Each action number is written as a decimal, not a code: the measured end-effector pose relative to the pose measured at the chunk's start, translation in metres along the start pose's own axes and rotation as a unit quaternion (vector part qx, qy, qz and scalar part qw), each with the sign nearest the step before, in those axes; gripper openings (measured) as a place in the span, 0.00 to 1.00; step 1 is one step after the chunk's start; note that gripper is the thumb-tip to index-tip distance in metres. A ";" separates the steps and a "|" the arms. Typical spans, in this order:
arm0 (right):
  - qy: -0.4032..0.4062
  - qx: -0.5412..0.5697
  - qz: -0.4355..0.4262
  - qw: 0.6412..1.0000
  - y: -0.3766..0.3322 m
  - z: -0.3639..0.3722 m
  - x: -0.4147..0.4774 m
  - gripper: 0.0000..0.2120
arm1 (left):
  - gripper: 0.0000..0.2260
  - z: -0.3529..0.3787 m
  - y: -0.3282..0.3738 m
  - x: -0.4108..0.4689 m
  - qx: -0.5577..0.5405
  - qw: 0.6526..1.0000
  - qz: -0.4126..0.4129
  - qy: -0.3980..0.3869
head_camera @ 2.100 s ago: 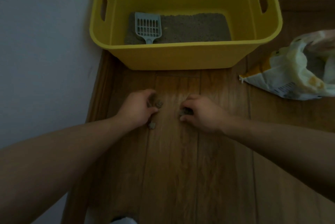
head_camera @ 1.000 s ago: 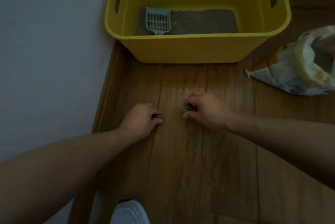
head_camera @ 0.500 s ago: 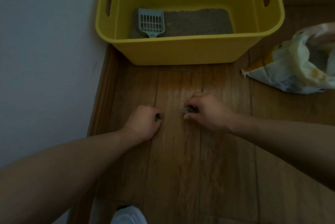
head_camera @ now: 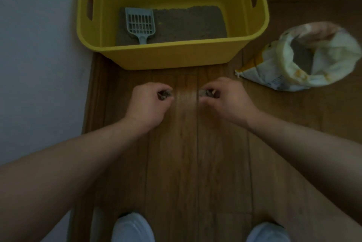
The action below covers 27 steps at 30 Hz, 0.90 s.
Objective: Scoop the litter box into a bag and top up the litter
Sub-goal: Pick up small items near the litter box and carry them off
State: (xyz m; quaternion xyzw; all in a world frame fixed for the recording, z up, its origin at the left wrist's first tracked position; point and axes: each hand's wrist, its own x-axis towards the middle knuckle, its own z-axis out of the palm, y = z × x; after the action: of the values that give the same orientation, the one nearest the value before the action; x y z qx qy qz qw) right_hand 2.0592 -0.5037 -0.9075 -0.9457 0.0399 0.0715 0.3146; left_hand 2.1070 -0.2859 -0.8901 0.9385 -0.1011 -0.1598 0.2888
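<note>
A yellow litter box (head_camera: 176, 59) stands on the wooden floor against the wall, with grey litter (head_camera: 190, 23) across its bottom. A pale blue slotted scoop (head_camera: 140, 23) lies on the litter at the left, handle toward me. An open white and yellow litter bag (head_camera: 305, 59) lies on its side to the right of the box, with grey litter showing in its mouth. In front of the box, my left hand (head_camera: 148, 104) is closed on grey litter clumps (head_camera: 164, 94). My right hand (head_camera: 225, 98) is closed on more clumps (head_camera: 206, 93). Both hands are just above the floor.
A pale wall (head_camera: 39, 65) runs along the left with a wooden skirting strip beside it. Two white shoe tips (head_camera: 131, 228) show at the bottom edge. Wooden floorboards (head_camera: 195, 163) stretch between the shoes and the box.
Both hands have closed around the clumps and moved forward toward the box. The loose clumps seen on the floor before are no longer lying there.
</note>
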 end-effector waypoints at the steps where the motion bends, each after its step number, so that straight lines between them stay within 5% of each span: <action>1: 0.019 0.012 0.013 1.000 -0.004 -0.008 -0.006 0.15 | 0.12 -0.005 0.009 -0.007 0.000 1.000 0.006 -0.004; 9: 0.041 0.039 0.035 0.998 -0.087 -0.137 -0.073 0.15 | 0.13 -0.103 0.131 -0.072 -0.043 0.999 0.028 -0.005; 27: 0.146 0.079 0.127 0.978 -0.288 -0.607 -0.197 0.12 | 0.08 -0.424 0.533 -0.170 -0.100 0.989 0.103 0.033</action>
State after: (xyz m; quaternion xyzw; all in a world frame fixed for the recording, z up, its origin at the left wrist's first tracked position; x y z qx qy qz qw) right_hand 1.9659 -0.6325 -0.2254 -0.9051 0.2113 -0.0317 0.3677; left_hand 2.0495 -0.4550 -0.2109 0.8941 -0.1714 -0.1069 0.3997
